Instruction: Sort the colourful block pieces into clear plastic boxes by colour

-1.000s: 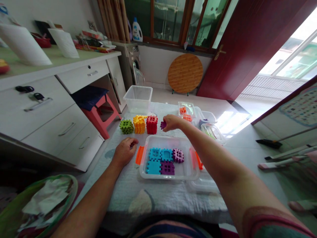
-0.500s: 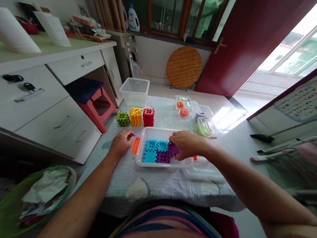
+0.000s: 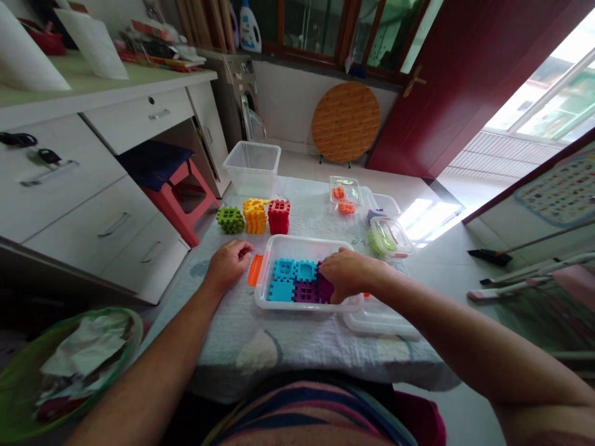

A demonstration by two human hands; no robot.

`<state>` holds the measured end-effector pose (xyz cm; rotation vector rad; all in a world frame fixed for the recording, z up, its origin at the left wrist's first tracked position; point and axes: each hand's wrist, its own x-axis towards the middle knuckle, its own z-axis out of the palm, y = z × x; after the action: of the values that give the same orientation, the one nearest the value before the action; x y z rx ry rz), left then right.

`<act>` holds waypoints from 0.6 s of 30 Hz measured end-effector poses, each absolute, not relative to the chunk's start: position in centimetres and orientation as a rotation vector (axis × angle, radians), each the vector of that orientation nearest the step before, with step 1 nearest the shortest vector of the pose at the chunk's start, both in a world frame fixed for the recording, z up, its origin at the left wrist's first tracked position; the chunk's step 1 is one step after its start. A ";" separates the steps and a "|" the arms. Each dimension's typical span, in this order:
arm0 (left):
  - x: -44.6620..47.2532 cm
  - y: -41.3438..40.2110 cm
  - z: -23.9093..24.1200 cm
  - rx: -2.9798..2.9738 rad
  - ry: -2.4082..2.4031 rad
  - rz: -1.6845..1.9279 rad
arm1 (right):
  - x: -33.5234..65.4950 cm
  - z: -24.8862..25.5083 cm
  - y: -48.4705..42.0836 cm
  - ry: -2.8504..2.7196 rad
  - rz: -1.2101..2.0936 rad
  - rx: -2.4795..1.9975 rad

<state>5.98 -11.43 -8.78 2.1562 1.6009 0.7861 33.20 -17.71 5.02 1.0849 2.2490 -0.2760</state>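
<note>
A clear plastic tray [image 3: 297,246] with orange clips sits on the cloth-covered table in front of me. Inside lie flat blue waffle pieces [image 3: 290,277] and purple waffle pieces [image 3: 310,291]. My right hand [image 3: 346,274] reaches into the tray's right side, fingers closed on a purple piece there. My left hand [image 3: 227,264] rests loosely curled on the cloth, just left of the tray's orange clip [image 3: 255,270], holding nothing I can see. Behind the tray stand a green block [image 3: 230,219], a yellow-orange block [image 3: 255,215] and a red block [image 3: 278,216] in a row.
An empty clear tub [image 3: 252,167] stands at the table's far edge. Small lidded boxes with orange [image 3: 344,194] and green [image 3: 389,236] pieces sit at the right. A loose lid [image 3: 379,321] lies by the tray. White drawers and a red stool [image 3: 175,192] are on the left.
My right hand came back from beside the red block with a purple piece, moved into the tray, and now presses down at its right side. The left hand has stayed put.
</note>
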 end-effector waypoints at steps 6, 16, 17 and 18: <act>6.0 -11.4 -8.7 2.162 1.603 0.781 | 34.1 5.7 -18.1 2.328 -0.271 1.092; 6.0 -11.6 -8.6 2.159 1.594 0.794 | 37.6 6.6 -20.7 2.733 -0.256 1.550; 6.0 -11.5 -8.6 2.162 1.594 0.794 | 38.6 7.0 -21.6 2.796 -0.254 1.729; 6.0 -11.5 -8.7 2.165 1.593 0.794 | 39.8 7.1 -22.5 2.853 -0.253 1.883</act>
<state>5.98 -11.52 -8.70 2.1647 1.5935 0.7940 39.76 -22.54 7.12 1.8833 2.8526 -0.2533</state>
